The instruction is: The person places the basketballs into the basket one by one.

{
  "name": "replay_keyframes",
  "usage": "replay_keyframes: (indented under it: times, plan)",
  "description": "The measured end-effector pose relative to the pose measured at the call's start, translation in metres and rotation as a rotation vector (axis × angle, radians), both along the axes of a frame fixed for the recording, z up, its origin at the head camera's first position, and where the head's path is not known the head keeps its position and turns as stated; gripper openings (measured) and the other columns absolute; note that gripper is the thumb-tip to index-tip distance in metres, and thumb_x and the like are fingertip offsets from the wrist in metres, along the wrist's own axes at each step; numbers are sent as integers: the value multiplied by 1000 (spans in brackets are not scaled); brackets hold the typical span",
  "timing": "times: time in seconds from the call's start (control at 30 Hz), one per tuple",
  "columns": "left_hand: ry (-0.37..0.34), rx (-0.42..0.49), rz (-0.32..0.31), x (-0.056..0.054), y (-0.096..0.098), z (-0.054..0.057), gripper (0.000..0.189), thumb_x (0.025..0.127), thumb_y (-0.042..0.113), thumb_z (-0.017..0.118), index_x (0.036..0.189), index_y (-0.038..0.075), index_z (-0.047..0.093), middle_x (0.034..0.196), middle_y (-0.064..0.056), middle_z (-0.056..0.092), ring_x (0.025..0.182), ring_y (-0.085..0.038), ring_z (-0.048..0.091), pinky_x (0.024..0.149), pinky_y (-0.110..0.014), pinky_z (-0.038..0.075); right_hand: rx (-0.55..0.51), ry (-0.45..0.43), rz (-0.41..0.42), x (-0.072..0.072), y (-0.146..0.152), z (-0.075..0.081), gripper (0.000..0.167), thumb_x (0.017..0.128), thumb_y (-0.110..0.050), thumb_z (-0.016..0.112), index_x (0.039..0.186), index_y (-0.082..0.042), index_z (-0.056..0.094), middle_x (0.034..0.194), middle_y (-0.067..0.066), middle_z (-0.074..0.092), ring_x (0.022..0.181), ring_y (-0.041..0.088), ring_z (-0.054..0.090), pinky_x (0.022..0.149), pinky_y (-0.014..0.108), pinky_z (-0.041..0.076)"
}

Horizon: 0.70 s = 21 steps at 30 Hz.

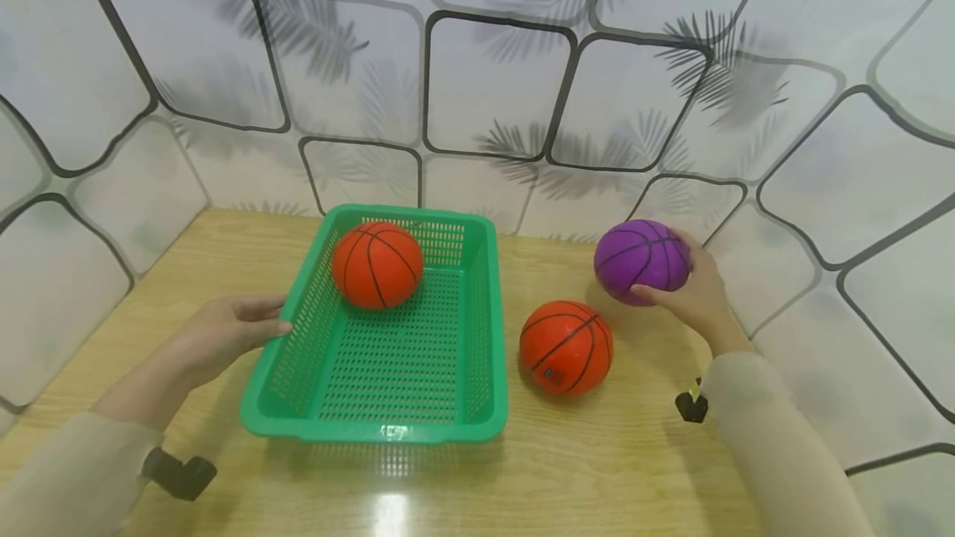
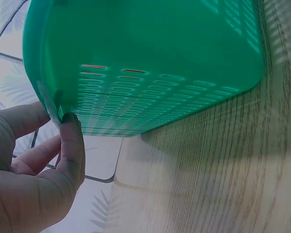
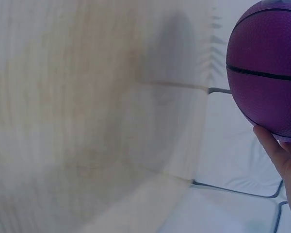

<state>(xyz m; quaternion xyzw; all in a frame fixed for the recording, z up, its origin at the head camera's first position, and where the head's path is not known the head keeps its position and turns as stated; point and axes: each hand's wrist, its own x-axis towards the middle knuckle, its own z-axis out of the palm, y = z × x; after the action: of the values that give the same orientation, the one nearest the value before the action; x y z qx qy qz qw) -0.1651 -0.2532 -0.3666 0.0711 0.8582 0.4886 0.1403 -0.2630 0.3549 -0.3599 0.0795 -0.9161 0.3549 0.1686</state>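
A green perforated plastic basket (image 1: pixel 406 355) stands on the table, with one orange toy basketball (image 1: pixel 377 265) inside at its back left. My left hand (image 1: pixel 224 338) pinches the basket's left rim between thumb and fingers; the left wrist view shows this left hand (image 2: pixel 43 170) at the rim from outside the green wall (image 2: pixel 150 43). At the right, my right hand (image 1: pixel 697 292) grips a purple toy basketball (image 1: pixel 642 262), thumb in front and fingers behind. The purple ball (image 3: pixel 266 63) appears raised off the table in the right wrist view. Another orange basketball (image 1: pixel 567 347) lies between basket and right hand.
The pale wood-grain table (image 1: pixel 597 471) meets a patterned wall covering (image 1: pixel 492 89) along the back. The covering also rises at the left and right sides, close beyond my right hand. A dark device (image 1: pixel 179 473) is attached at my left wrist, another (image 1: pixel 692 404) at my right.
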Motion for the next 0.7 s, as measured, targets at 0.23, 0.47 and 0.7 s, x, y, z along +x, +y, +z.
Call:
replay_keyframes:
  times: [0.23,0.47,0.7]
  plan:
    - [2,-12,2,1,0,1,71,94,39,59,145,-4,32,143,-29,36,129,-52,30,101,-65,29,3,41,-1,-3,-10,27,102,65,-24,89,149,-21,30,143,20,36,118,44,43,91,64,42]
    - [-4,-13,1,1,0,2,72,94,39,59,146,-3,31,144,-29,35,130,-52,29,101,-65,28,3,76,28,0,-26,56,101,66,-21,89,149,-24,31,144,15,36,118,42,43,90,65,42]
    - [-12,-5,1,1,1,2,72,94,39,59,146,-3,31,144,-29,35,130,-51,29,102,-65,28,-32,64,92,0,-47,76,105,63,-19,91,149,-28,31,147,10,34,125,42,43,86,59,48]
